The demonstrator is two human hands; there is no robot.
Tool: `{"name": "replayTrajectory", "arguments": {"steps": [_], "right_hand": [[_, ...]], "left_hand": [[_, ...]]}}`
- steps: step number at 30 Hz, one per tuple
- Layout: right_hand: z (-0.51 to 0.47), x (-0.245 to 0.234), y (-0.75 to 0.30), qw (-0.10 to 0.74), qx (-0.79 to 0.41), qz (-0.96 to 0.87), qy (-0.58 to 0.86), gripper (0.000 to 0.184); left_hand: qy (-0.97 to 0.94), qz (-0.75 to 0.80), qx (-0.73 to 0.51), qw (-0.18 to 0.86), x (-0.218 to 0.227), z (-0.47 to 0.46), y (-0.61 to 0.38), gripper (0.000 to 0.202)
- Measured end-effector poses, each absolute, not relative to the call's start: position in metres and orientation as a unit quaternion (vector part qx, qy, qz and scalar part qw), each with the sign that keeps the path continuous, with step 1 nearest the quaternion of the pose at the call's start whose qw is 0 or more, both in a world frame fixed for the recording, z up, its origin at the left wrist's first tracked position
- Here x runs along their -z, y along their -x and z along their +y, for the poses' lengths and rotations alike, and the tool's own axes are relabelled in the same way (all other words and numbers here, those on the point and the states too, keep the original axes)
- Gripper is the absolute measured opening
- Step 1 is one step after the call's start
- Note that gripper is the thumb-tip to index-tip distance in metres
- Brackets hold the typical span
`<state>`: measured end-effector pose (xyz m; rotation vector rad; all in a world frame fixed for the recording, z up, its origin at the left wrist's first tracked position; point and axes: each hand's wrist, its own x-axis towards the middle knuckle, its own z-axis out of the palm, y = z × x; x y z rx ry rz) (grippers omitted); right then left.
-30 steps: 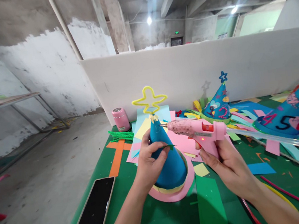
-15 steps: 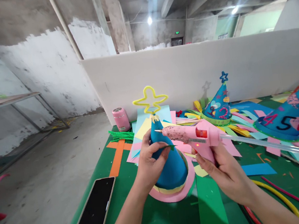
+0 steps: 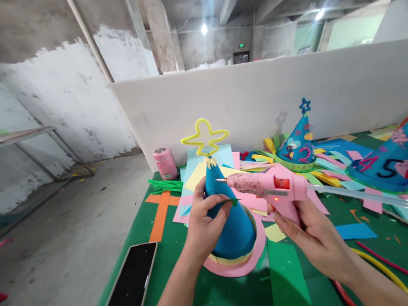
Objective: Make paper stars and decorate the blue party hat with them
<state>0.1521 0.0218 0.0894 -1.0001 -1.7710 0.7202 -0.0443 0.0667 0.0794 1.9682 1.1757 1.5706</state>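
Note:
A blue paper cone hat point(image 3: 232, 224) with a pink brim stands on the green table point(image 3: 216, 302); a yellow pipe-cleaner star point(image 3: 204, 137) tops it. My left hand point(image 3: 203, 221) is closed round the cone's left side and pinches a small green paper piece point(image 3: 233, 201) against it. My right hand point(image 3: 308, 232) grips a pink glue gun point(image 3: 271, 189) with a clear glue stick point(image 3: 375, 198) trailing to the right. Its nozzle points left, close to the cone just under the tip.
A dark phone or tablet point(image 3: 127, 293) lies at the table's left edge. A pink cylinder point(image 3: 165, 162) stands by the white partition. Two finished blue hats point(image 3: 298, 143) point(image 3: 396, 155) and scattered coloured paper fill the right side. Pipe cleaners point(image 3: 388, 269) lie near my right forearm.
The glue gun swung left toward the cone's tip, then drew back slightly to the right. My left hand kept its hold on the cone.

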Motion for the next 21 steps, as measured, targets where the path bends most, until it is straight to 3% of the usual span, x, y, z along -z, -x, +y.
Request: {"name": "replayTrajectory", "arguments": {"steps": [10,21], "right_hand": [[0.025,-0.089,-0.151,0.508,-0.315,-0.676,0.431,0.029],[0.025,-0.081,-0.161,0.540,-0.574,-0.493,0.368,0.014]], "left_hand": [[-0.704,0.428,-0.540,0.173,-0.075,0.066,0.046,0.009],[-0.705,0.431,-0.535,0.175,-0.075,0.065,0.047,0.009]]}}
